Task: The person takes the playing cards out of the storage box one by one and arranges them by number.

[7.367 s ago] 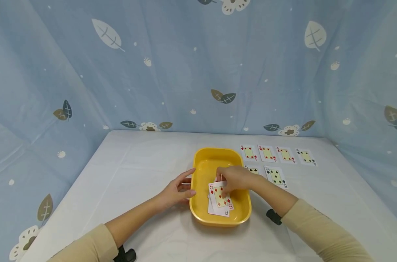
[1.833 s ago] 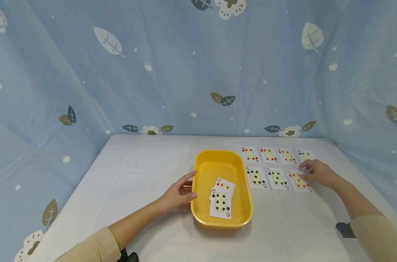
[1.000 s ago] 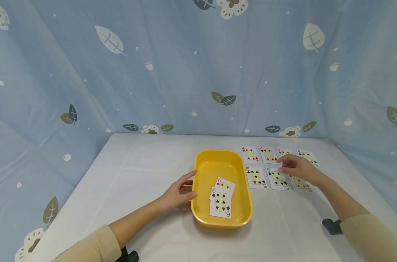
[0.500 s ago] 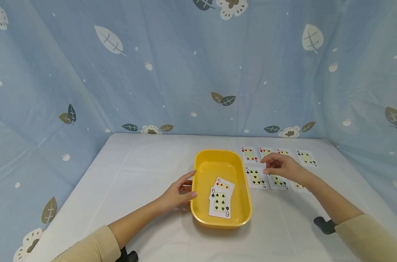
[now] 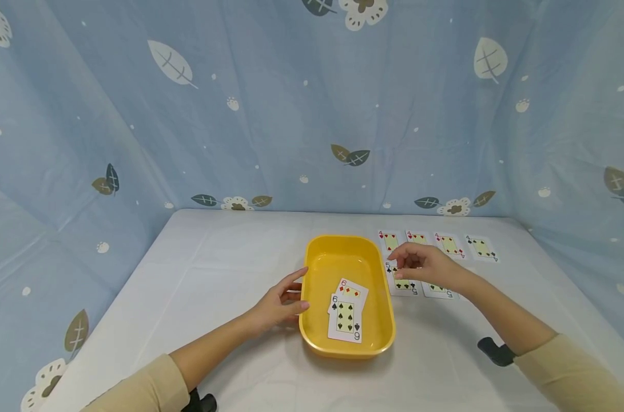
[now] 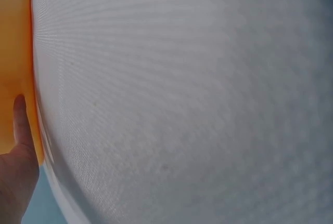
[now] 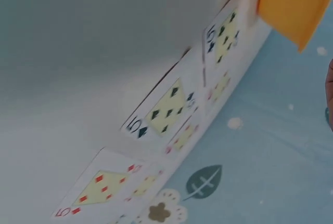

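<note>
Blue leaf-print cloth backs the white worktop [image 5: 214, 269], where my left hand [image 5: 278, 300] rests, fingers relaxed, against the near-left rim of the yellow tray [image 5: 312, 252] holding a 6 of spades [image 5: 345, 319] over a red 6 [image 5: 354, 290]. My right hand [image 5: 425, 266] hovers, fingers loosely curled and pinching nothing, over the row of 5s [image 7: 161, 114] just right of the tray. A careless reach could, I judge, nudge the laid-out 4s [image 5: 479, 247] askew.

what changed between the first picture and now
The right hand took the 5 of diamonds out of the yellow tray, laid it third in the row of fives, let go, and is now moving back toward the tray. The left hand stayed against the tray's side.
</note>
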Demonstrator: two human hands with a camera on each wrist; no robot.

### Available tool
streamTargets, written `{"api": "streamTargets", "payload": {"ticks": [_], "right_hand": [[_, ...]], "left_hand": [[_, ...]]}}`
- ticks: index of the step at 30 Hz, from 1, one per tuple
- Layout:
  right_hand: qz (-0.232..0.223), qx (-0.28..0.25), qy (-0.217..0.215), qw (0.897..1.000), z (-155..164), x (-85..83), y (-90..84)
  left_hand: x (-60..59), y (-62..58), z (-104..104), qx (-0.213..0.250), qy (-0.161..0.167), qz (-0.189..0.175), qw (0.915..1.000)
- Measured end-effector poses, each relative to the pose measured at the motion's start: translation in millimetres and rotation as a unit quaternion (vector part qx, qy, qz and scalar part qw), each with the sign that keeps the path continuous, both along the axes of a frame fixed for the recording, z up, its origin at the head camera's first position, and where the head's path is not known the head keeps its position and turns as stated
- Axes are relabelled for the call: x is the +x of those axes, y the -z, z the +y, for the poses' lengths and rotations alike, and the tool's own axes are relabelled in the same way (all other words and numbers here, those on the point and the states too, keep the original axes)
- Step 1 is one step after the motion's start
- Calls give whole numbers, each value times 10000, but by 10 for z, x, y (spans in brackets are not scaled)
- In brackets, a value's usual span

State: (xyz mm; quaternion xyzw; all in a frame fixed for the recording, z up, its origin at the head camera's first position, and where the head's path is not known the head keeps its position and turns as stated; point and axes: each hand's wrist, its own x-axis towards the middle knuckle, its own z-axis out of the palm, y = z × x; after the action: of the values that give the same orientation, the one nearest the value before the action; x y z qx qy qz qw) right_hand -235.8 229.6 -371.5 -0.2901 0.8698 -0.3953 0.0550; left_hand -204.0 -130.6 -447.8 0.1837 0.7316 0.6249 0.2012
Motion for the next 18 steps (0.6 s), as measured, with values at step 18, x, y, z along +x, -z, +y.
{"api": "streamTargets", "payload": {"ticks": [18], "right_hand": [[-141,165,-535,9983,-414,-1,-21]], "left_hand": [[-2,-6,-4,60,21,-20,10000]]}}
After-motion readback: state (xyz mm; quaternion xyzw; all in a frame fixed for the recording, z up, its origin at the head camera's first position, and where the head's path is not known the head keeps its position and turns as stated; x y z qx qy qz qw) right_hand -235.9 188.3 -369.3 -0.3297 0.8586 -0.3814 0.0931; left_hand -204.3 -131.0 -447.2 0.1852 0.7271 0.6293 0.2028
